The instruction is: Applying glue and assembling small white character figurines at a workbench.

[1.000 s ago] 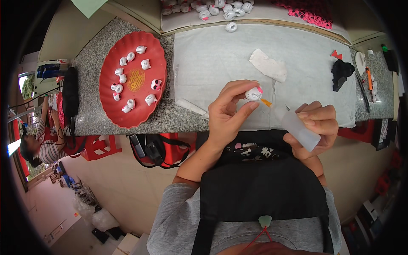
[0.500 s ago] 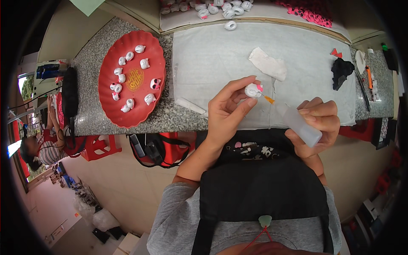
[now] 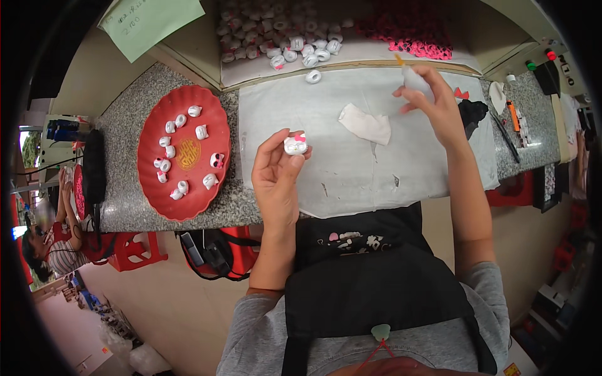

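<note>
My left hand (image 3: 276, 175) pinches a small white cat-shaped figurine head (image 3: 296, 145) with a pink bow, raised over the near part of the white sheet. Farther off, my right hand (image 3: 434, 103) reaches over the sheet's far edge. It grips a translucent squeeze bottle (image 3: 416, 82), whose orange tip (image 3: 399, 59) points away from me. The bottle is blurred and partly hidden by the fingers. Between the hands, a crumpled white cloth (image 3: 367, 126) lies on the white sheet (image 3: 338, 182).
At left stands a red scalloped plate (image 3: 207, 138) with several white pieces. Behind the sheet, a shelf holds piles of white pieces (image 3: 251, 34) and pink parts (image 3: 420, 47). A black cloth (image 3: 471, 118) and a dark thin tool (image 3: 506, 139) lie at right. Another person (image 3: 59, 244) sits far left.
My right hand has carried the squeeze bottle away from the figurine head toward the far shelf. My left hand, still holding the head, sits farther left. The whole view has shifted.
</note>
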The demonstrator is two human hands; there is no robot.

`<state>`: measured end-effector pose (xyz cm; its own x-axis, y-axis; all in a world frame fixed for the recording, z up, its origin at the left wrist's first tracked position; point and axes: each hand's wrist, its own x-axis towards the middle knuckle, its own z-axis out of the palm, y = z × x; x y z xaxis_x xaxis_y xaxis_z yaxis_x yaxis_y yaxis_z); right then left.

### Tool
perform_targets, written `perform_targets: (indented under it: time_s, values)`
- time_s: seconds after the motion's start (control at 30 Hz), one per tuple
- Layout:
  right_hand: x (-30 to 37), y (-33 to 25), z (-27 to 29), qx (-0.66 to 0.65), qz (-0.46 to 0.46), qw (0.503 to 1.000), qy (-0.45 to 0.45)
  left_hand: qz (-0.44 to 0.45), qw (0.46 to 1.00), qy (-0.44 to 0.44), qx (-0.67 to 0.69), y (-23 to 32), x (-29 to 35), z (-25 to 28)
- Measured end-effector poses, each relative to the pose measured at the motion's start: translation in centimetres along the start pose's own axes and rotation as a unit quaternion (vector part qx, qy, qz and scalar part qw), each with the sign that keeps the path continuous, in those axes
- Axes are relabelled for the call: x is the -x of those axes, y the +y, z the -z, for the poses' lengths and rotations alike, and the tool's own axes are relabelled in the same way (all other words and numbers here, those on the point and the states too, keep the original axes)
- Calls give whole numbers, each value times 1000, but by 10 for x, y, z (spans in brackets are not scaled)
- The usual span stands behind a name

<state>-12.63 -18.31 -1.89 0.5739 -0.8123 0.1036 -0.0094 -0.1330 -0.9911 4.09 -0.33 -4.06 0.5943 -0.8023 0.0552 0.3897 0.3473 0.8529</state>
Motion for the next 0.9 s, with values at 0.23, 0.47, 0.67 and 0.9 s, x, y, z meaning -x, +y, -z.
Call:
perform_targets:
  time_s: [0.23,0.47,0.67,0.9]
  values:
    - [-107,24,-8,564,16,818,110,22,999,-33,-6,-1,10,-11]
    - [-120,47,-9,565,94,806,149,11,999,-34,-7,-1,14,-4]
    - [-51,-10,-17,167,-2,985,32,12,1000,-28,-1,-1,11,-8]
    - [50,-22,-60,-123,-62,990,-43,-9,993,-78,-84,-12,12,-13]
